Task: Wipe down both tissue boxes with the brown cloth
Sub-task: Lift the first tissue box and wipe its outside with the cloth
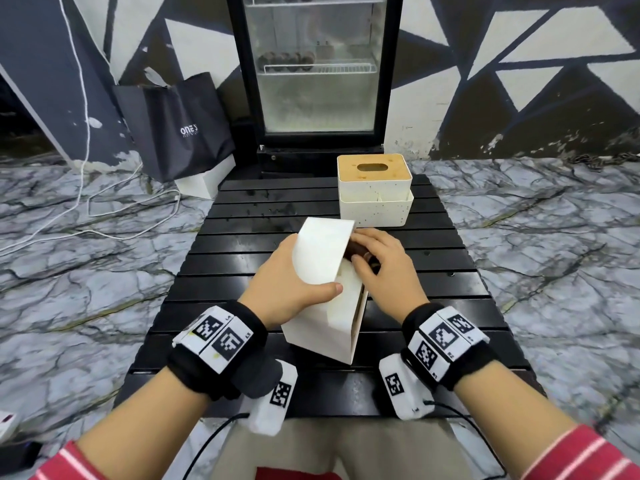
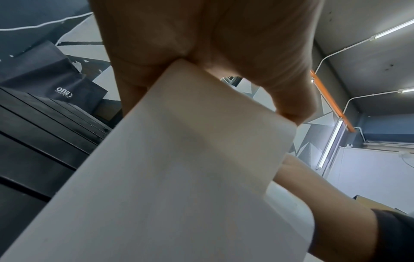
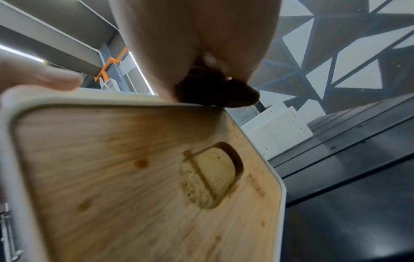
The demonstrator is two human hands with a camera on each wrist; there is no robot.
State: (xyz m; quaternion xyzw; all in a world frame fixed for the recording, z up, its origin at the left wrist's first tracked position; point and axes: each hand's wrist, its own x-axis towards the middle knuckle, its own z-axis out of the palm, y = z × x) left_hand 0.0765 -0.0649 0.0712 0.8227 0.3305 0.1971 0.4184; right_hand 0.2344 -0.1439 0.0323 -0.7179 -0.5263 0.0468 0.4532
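A white tissue box (image 1: 322, 261) lies tipped on its side on the black slatted table (image 1: 433, 251), its wooden lid (image 3: 134, 168) with an oval slot facing right. My left hand (image 1: 284, 282) grips this box (image 2: 179, 177), thumb across the near face and fingers behind the far one. My right hand (image 1: 377, 258) holds the bunched brown cloth (image 1: 360, 252) and presses it onto the box's upper right edge; in the right wrist view the cloth (image 3: 215, 92) sits on the rim above the lid. A second white tissue box (image 1: 375, 188) with a wooden lid stands upright at the table's far end.
A glass-door fridge (image 1: 315, 71) stands behind the table. A black paper bag (image 1: 180, 126) leans against the wall at the left, with white cables (image 1: 83, 188) trailing over the marble floor. The table drops off at both sides.
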